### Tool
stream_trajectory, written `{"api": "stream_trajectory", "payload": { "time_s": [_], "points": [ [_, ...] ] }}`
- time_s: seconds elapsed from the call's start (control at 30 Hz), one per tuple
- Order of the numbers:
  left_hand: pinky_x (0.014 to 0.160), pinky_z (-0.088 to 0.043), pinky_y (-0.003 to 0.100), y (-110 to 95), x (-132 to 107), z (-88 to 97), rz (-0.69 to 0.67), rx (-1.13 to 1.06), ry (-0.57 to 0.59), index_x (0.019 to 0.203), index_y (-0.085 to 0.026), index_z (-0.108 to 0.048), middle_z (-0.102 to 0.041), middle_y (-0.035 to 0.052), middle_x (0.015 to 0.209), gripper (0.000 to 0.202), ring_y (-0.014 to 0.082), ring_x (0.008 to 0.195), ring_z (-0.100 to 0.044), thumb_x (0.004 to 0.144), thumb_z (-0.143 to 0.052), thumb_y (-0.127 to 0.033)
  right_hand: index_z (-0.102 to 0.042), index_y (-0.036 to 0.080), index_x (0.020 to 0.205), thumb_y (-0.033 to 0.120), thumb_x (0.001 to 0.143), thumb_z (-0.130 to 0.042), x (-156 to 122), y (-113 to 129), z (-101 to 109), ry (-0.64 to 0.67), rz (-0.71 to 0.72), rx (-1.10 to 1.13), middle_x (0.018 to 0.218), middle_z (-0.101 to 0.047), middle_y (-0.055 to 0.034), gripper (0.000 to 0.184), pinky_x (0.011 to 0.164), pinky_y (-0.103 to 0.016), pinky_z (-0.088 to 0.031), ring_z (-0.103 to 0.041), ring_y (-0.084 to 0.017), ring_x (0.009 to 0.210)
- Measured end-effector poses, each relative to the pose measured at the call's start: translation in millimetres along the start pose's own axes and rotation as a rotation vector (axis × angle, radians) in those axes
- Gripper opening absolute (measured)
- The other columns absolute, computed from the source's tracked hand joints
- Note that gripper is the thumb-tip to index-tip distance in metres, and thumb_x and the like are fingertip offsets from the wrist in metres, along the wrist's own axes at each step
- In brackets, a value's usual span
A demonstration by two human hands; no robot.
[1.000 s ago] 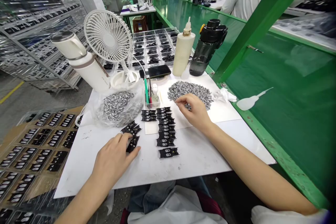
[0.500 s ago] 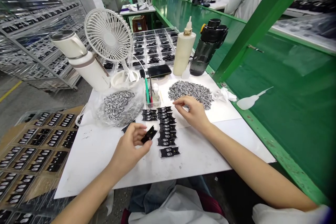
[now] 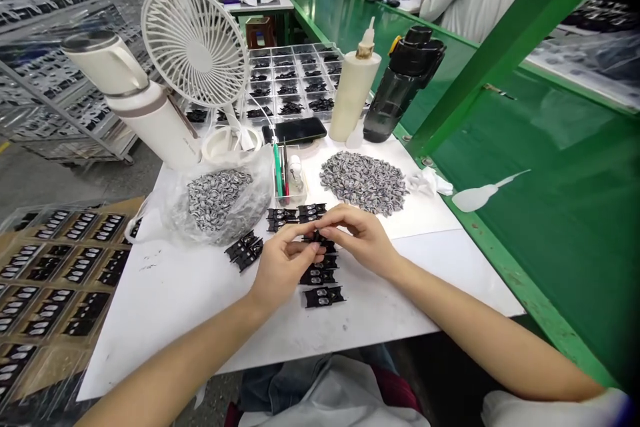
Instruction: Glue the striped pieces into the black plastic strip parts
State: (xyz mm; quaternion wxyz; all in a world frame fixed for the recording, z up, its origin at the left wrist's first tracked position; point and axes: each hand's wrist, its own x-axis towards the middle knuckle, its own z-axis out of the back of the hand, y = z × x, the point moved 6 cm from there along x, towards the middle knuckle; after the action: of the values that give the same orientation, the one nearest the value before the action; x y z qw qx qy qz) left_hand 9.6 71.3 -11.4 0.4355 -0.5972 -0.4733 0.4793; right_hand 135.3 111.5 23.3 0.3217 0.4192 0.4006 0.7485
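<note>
Both hands meet low over the white worktop [image 3: 150, 300]: left hand [image 3: 284, 268] and right hand [image 3: 358, 238] are clenched inward on a small black piece [image 3: 316, 237], fingertips hiding most of it. It sits at the top of a column of black pieces [image 3: 318, 275], the lowest lying apart from the grip [image 3: 323, 296]. Step in hand, judging by the layout: working on the black pieces one at a time. A short row of black pieces [image 3: 283, 217] lies just left of the column's head, a loose cluster [image 3: 244, 251] further left. Silver-grey parts lie heaped on a white sheet [image 3: 363, 181] and in a clear plastic bag [image 3: 218, 199]. Next move calls for a clean hold on the piece, clear of its neighbours, since the column lies directly beneath.
</note>
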Motion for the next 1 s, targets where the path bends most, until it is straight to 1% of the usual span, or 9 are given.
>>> {"api": "stream_trajectory", "payload": {
  "time_s": [0.1,0.23,0.43,0.57,0.7,0.8,0.87,0.93,1.0],
  "points": [
    [0.074,-0.055,0.026,2.6,0.2,7.2,0.029,-0.009,-0.058,0.106,-0.018,-0.060,-0.056,0.0026,0.093,0.033,0.0122,0.075,-0.065,0.074,-0.062,-0.026,-0.064,0.022,0.086,0.020,0.078,-0.060,0.6,-2.5,8.6,-0.114,-0.042,0.083,0.081,-0.063,-0.0016,0.009,0.068,-0.027,-0.048,-0.059,-0.013,0.077],
    [0.071,-0.054,0.022,6.6,0.8,12.0,0.067,0.023,-0.097,0.101,-0.018,-0.063,-0.058,-0.0002,0.083,0.035,0.0090,0.068,-0.063,0.068,-0.068,-0.027,-0.064,0.021,0.083,0.023,0.076,-0.063,1.5,-12.3,25.6,-0.291,-0.174,0.130,0.080,-0.062,-0.0005,0.007,0.070,-0.028,-0.047,-0.059,-0.012,0.074],
    [0.071,-0.055,0.026,2.4,0.8,11.4,0.065,-0.039,-0.132,0.100,-0.016,-0.064,-0.058,-0.0014,0.070,0.031,0.0118,0.069,-0.064,0.072,-0.062,-0.029,-0.064,0.022,0.082,0.023,0.076,-0.063,1.1,-12.2,28.5,-0.306,-0.179,0.108,0.081,-0.062,0.0008,0.006,0.071,-0.026,-0.047,-0.058,-0.011,0.076],
    [0.072,-0.054,0.026,4.7,0.3,12.9,0.073,-0.098,-0.145,0.097,-0.015,-0.065,-0.060,-0.0012,0.068,0.027,0.0117,0.070,-0.064,0.073,-0.060,-0.028,-0.063,0.022,0.082,0.024,0.077,-0.062,1.5,-12.7,23.4,-0.253,-0.182,0.105,0.080,-0.062,0.0008,0.005,0.072,-0.025,-0.047,-0.058,-0.011,0.077],
    [0.068,-0.052,0.020,8.3,-0.3,14.3,0.085,-0.150,-0.145,0.093,-0.016,-0.064,-0.057,-0.0036,0.066,0.025,0.0090,0.067,-0.063,0.070,-0.065,-0.026,-0.063,0.022,0.083,0.025,0.078,-0.060,2.7,-18.1,17.6,-0.192,-0.207,0.073,0.081,-0.061,-0.0004,0.007,0.074,-0.027,-0.047,-0.058,-0.012,0.078],
    [0.058,-0.050,0.017,7.4,-0.2,17.5,0.075,-0.186,-0.185,0.087,-0.015,-0.061,-0.058,-0.0039,0.063,0.021,0.0068,0.058,-0.061,0.069,-0.066,-0.026,-0.064,0.021,0.080,0.025,0.076,-0.061,4.0,-17.6,17.4,-0.181,-0.206,0.100,0.095,-0.059,-0.0031,0.006,0.079,-0.029,-0.047,-0.055,-0.015,0.093],
    [0.052,-0.048,0.015,6.3,-0.2,18.7,0.071,-0.232,-0.204,0.084,-0.015,-0.058,-0.058,-0.0043,0.060,0.019,0.0064,0.053,-0.059,0.070,-0.066,-0.026,-0.065,0.020,0.077,0.025,0.074,-0.063,4.7,-19.7,12.9,-0.107,-0.277,0.193,0.108,-0.056,-0.0043,0.006,0.083,-0.030,-0.047,-0.054,-0.017,0.101],
    [0.048,-0.047,0.015,5.4,-1.0,17.2,0.073,-0.271,-0.186,0.082,-0.016,-0.054,-0.058,-0.0048,0.056,0.018,0.0066,0.050,-0.058,0.070,-0.064,-0.026,-0.065,0.019,0.076,0.025,0.073,-0.064,3.8,-23.4,3.6,0.016,-0.392,0.335,0.109,-0.058,-0.0048,0.007,0.080,-0.031,-0.049,-0.058,-0.017,0.093],
    [0.046,-0.046,0.016,4.5,-2.8,13.3,0.074,-0.279,-0.133,0.082,-0.017,-0.050,-0.058,-0.0052,0.054,0.018,0.0071,0.047,-0.057,0.072,-0.063,-0.026,-0.065,0.018,0.077,0.026,0.072,-0.064,2.4,-25.7,-3.6,0.100,-0.473,0.445,0.093,-0.064,-0.0038,0.010,0.071,-0.030,-0.052,-0.062,-0.013,0.076]
  ]
}}
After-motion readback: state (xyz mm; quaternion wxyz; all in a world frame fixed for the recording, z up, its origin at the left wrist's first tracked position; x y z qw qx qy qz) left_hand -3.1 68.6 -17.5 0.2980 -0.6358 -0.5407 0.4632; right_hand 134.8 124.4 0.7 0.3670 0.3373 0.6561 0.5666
